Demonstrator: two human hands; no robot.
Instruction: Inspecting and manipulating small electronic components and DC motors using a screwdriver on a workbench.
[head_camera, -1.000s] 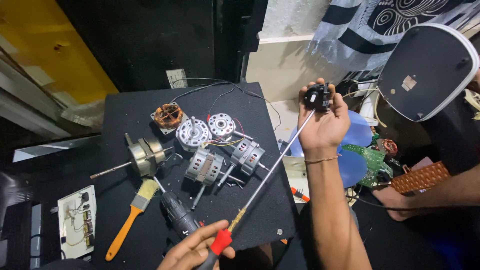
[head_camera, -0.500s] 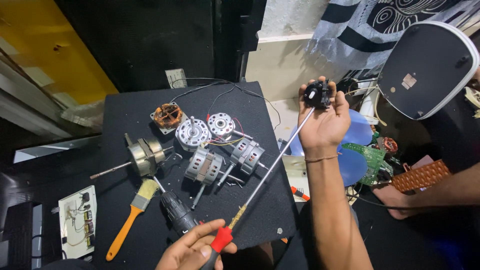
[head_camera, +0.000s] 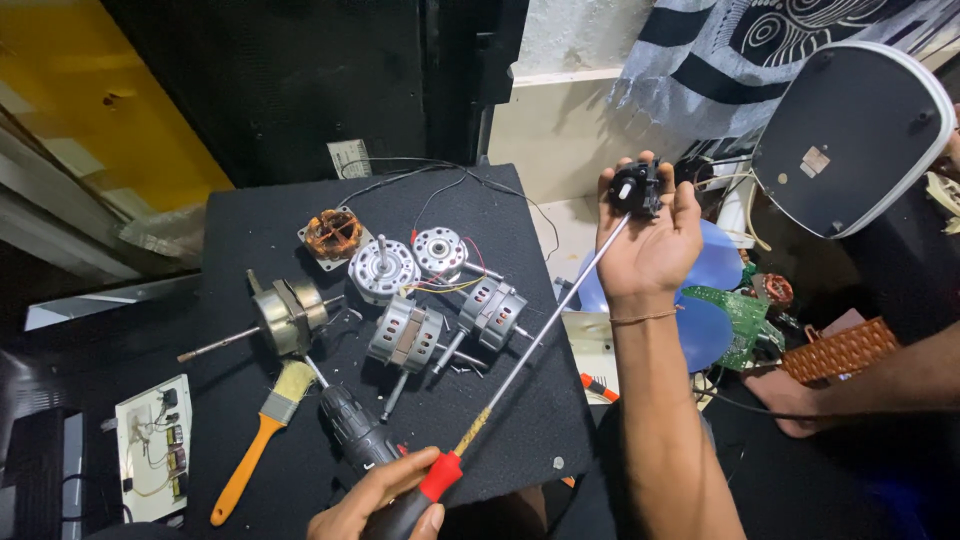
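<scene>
Head view, looking down on a black work mat (head_camera: 300, 215).

- Right hand (head_camera: 650, 240), at 2 o'clock from the mat's middle, raised off the mat's right edge. Fingers closed round a small black part (head_camera: 635, 188), held up at the fingertips.
- Left hand (head_camera: 385, 500), at 6 o'clock, near the bottom edge of frame. Closed round the red-and-black handle of a long screwdriver (head_camera: 540, 335). The shaft runs up toward 1 o'clock; its tip meets the small black part.
- On the mat: several fan motors (head_camera: 405, 335) stripped of housings, lying near the centre with shafts out; a copper winding (head_camera: 332, 235) at 11 o'clock; loose wires (head_camera: 450, 285) among them. Orange-handled paintbrush (head_camera: 260, 440) at 7 o'clock, a dark drill (head_camera: 355, 430) just beside it. Pale circuit board (head_camera: 150, 445) off the mat at 8 o'clock.
- Another person's arm (head_camera: 880, 385) at 4 o'clock, hand down among clutter; a white-rimmed dark cover (head_camera: 850, 135) at 2 o'clock.

Progress, as judged: the motors are already out and apart. The small part is whole in the hand, tip engaged; whether any screw has come loose cannot be told. Work on it looks barely begun.

Against the earlier frames: nothing notable has shifted. Both hands, the screwdriver and the part sit as they did a second ago.
</scene>
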